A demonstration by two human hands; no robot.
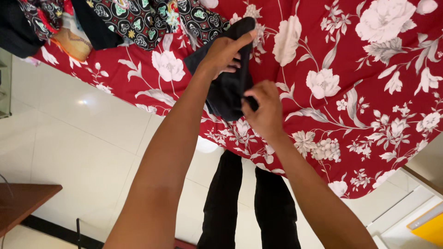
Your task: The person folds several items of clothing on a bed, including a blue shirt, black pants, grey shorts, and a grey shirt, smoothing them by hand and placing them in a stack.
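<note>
A small black garment [227,90] is held up over a red bedspread [350,83] printed with white flowers. My left hand [224,53] grips its upper part, fingers curled over the cloth near the top edge. My right hand [264,110] pinches its lower right corner. Both arms reach forward from the bottom of the view. The garment's middle hangs folded between the two hands.
A pile of patterned dark clothes [143,20] and an orange-tan item [71,41] lie at the bed's far left. White floor tiles [83,138] run beside the bed. My black-trousered legs [249,203] show below. A wooden surface [23,200] sits at the lower left.
</note>
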